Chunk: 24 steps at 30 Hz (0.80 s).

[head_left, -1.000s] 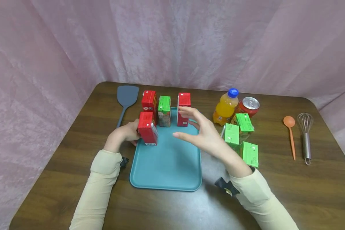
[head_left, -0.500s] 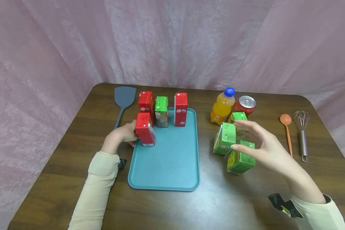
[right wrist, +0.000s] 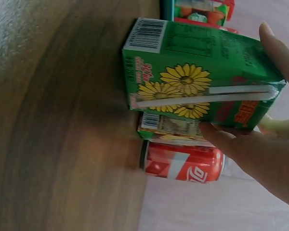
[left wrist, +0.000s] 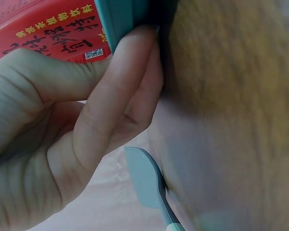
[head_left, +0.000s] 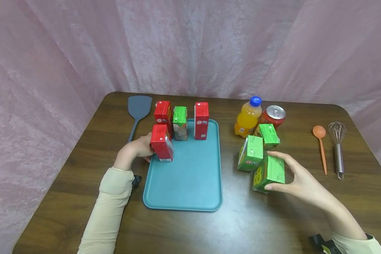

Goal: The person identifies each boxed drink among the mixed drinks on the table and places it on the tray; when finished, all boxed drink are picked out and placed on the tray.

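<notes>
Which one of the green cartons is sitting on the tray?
The green carton at the back of the tray, between two red cartons. The other three green cartons stand on the table, right of the tray.

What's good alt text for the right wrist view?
A right hand grips a flower-printed green carton with a straw. Below it in this sideways picture are another carton and a red can; brown tabletop fills the left.

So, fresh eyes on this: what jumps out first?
Probably the teal tray mid-table, with bright red cartons in its far half. Next, the right hand gripping the nearest green carton, right of the tray. Then the orange drink bottle, blue-capped, beside the red can farther back.
</notes>
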Tool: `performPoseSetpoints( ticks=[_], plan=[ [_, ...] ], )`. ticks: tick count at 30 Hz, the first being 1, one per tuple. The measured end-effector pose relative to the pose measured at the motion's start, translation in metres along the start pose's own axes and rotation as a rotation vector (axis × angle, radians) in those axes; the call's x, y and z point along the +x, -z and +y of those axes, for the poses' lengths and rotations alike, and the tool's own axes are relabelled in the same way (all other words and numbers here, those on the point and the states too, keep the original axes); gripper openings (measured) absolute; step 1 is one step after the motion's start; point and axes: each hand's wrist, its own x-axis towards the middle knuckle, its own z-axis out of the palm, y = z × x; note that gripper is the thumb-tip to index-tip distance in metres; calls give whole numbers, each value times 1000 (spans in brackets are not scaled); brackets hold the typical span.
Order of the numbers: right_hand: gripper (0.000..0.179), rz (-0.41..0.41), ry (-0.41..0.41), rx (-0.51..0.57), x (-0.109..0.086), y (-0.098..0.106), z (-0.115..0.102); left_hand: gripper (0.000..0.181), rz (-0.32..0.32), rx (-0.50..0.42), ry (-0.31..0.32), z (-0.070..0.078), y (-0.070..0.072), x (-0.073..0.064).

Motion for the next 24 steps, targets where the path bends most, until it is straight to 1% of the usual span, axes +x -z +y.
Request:
performPoseSetpoints(
  ticks=[2,4,10,13,19,24],
  plan=[
    [86,3,-29,-27,1,-2,1,55,3,4,-7,1,0,0],
    [86,26,-36,-47,2,-4,2,55,2,5,-8,2,0,0],
    [83,136,-20,-143,-1,-6,2,53,-1,6,-7,3,0,0],
    [81,150,-9,-165,-4,-1,-6,53,1,5,-11,3,-1,1],
    [80,167,76,-133,-8,13,-31,52,5,13,-18,2,-2,0],
    [85,182,192,-72,-3,18,-58,51,7,21,-21,3,0,-1]
  ],
)
